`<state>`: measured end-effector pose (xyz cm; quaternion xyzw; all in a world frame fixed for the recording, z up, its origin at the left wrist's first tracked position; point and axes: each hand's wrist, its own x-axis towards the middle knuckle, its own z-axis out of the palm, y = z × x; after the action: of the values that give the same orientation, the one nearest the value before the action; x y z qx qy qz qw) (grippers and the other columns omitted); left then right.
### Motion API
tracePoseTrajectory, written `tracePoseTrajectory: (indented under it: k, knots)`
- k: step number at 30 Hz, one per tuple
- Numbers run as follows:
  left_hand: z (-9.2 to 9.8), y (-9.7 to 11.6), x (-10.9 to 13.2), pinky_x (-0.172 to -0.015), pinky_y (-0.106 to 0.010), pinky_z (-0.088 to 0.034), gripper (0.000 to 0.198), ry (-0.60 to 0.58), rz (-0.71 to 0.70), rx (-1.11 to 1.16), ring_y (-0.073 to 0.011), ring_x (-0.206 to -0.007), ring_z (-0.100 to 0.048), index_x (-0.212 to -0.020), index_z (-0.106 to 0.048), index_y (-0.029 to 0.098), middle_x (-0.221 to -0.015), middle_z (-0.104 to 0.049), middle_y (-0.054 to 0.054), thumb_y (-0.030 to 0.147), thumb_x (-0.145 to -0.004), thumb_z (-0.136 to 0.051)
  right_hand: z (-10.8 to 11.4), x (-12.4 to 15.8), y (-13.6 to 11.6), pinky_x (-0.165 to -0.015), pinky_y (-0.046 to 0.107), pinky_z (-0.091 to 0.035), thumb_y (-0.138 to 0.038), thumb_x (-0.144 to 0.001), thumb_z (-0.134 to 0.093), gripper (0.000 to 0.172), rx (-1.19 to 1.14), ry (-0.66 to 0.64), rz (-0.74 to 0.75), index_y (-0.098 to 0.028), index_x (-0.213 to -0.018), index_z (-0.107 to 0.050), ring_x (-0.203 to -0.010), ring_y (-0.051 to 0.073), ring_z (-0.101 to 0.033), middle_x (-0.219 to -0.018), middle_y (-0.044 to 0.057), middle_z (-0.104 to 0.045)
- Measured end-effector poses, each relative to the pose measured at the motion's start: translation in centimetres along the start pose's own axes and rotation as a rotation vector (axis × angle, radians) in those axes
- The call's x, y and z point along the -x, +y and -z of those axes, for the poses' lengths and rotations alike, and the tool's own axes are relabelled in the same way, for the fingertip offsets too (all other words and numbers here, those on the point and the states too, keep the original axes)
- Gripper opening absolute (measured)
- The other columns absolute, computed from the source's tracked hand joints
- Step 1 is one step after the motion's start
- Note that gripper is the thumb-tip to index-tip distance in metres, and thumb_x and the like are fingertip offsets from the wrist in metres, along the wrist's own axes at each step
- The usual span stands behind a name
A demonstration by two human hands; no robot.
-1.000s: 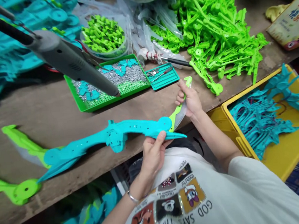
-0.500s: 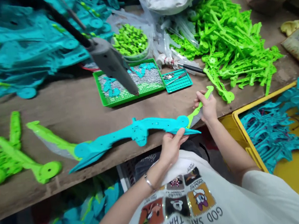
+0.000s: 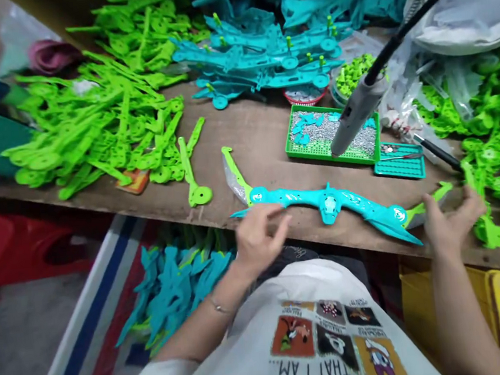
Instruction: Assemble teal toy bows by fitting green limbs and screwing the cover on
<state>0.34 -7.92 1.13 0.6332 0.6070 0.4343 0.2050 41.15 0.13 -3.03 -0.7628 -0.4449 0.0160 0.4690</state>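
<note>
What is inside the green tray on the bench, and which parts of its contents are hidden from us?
The green tray holds many small silvery pieces with turquoise pieces on them. The grey tool in front hides part, and whatever lies beneath the top layer is covered.

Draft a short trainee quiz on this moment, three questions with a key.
1. Multiple choice: what colour is the middle section of the bow-shaped assembly?
a) red
b) turquoise
c) yellow
2. True or false: the bow-shaped assembly lies inside a yellow crate.
3. Which of the person's hands is nearer the small teal tray?

Key:
1. b
2. False; it lies at the near edge of the workbench.
3. The right hand.
</note>
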Motion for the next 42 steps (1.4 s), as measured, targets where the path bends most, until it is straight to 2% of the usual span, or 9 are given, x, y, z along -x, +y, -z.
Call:
tracePoseTrajectory:
  k: [2,5,7,15,22,27,32,35,42]
  knots:
    - [3.5,-2.9,-1.4,-0.116,-0.056,-0.039,0.068,0.082,-0.024,-0.241,-0.0373,-0.131,-0.056,-0.135,-0.061,0.019,-0.135,-0.063,-0.017,0.043,-0.076,-0.086,0.7,1.3,-1.7,-0.113,0.058,-0.038,-0.035,-0.074,-0.09,0.068,0.05,-0.192,0.328,-0.021,-0.135,-0.064,-0.141,0.041,-0.049,-0.145,0.027,-0.055]
    - [7.1,-6.2,-3.1,-0.123,-0.061,-0.03,0.098,-0.254,-0.054,-0.387,-0.0402,-0.149,-0.038,-0.154,-0.043,0.022,-0.163,-0.037,-0.018,0.058,-0.073,-0.085,0.7,3.1,-4.4,-0.112,0.058,-0.041,-0.054,-0.085,-0.075,0.075,0.113,-0.677,0.674,-0.022,-0.149,-0.051,-0.133,0.037,-0.056,-0.142,0.017,-0.061]
    - [8.2,-7.5,-3.8,-0.123,-0.061,-0.031,0.11,-0.414,-0.055,-0.392,-0.0403,-0.151,-0.035,-0.159,-0.035,0.024,-0.166,-0.032,-0.018,0.066,-0.07,-0.084,0.1,3.9,-5.4,-0.107,0.055,-0.044,-0.063,-0.084,-0.072,0.084,0.211,-0.841,0.753,-0.022,-0.153,-0.046,-0.125,0.037,-0.059,-0.138,0.016,-0.064]
    - [7.4,-8.6,-4.6,-0.122,-0.061,-0.035,0.152,-0.381,0.244,-0.283,-0.0443,-0.153,-0.034,-0.168,0.001,0.023,-0.167,-0.028,-0.023,0.066,-0.056,-0.092,-1.1,4.5,-3.6,-0.086,0.043,-0.046,-0.057,-0.094,-0.064,0.063,0.336,-0.846,0.851,-0.02,-0.144,-0.057,-0.097,0.03,-0.063,-0.108,0.012,-0.072]
    - [5.6,-8.5,-4.4,-0.125,-0.057,-0.033,0.142,-0.35,0.188,-0.249,-0.0412,-0.158,-0.023,-0.168,-0.007,0.026,-0.172,-0.017,-0.019,0.064,-0.06,-0.092,-1.6,4.5,-3.7,-0.086,0.044,-0.048,-0.053,-0.096,-0.064,0.062,0.292,-0.813,0.885,-0.019,-0.147,-0.053,-0.097,0.029,-0.064,-0.111,0.013,-0.072]
    - [4.1,-8.9,-4.4,-0.121,-0.061,-0.034,0.112,-0.361,0.211,-0.404,-0.0471,-0.157,-0.018,-0.164,-0.028,0.023,-0.172,-0.007,-0.025,0.069,-0.076,-0.078,-2.7,3.5,-4.4,-0.093,0.05,-0.052,-0.052,-0.098,-0.06,0.061,0.309,-0.849,0.819,-0.021,-0.149,-0.051,-0.109,0.033,-0.064,-0.12,0.016,-0.069]
    - [2.3,-8.6,-4.1,-0.12,-0.072,-0.027,0.087,-0.22,0.026,-0.542,-0.0499,-0.157,-0.016,-0.156,-0.044,0.021,-0.171,-0.017,-0.024,0.058,-0.084,-0.075,-2.3,0.8,-6.3,-0.103,0.052,-0.053,-0.053,-0.092,-0.069,0.058,0.145,-0.914,0.736,-0.026,-0.143,-0.058,-0.12,0.032,-0.063,-0.132,0.013,-0.067]
    - [1.1,-7.0,-3.3,-0.121,-0.073,-0.022,0.069,-0.095,-0.11,-0.521,-0.0463,-0.158,-0.019,-0.149,-0.052,0.024,-0.17,-0.027,-0.019,0.045,-0.088,-0.076,-2.9,-2.1,-8.2,-0.104,0.049,-0.053,-0.042,-0.098,-0.063,0.04,0.032,-0.799,0.688,-0.028,-0.136,-0.062,-0.121,0.029,-0.064,-0.129,0.01,-0.069]
    - [-2.5,-6.2,-0.3,-0.119,-0.068,-0.033,0.045,0.167,-0.347,-0.391,-0.042,-0.146,-0.046,-0.125,-0.069,0.024,-0.146,-0.058,-0.017,0.019,-0.081,-0.082,-12.0,-8.6,-15.6,-0.093,0.041,-0.052,-0.025,-0.097,-0.053,0.023,0.004,-0.658,0.774,-0.022,-0.106,-0.074,-0.102,0.025,-0.068,-0.105,0.009,-0.076]
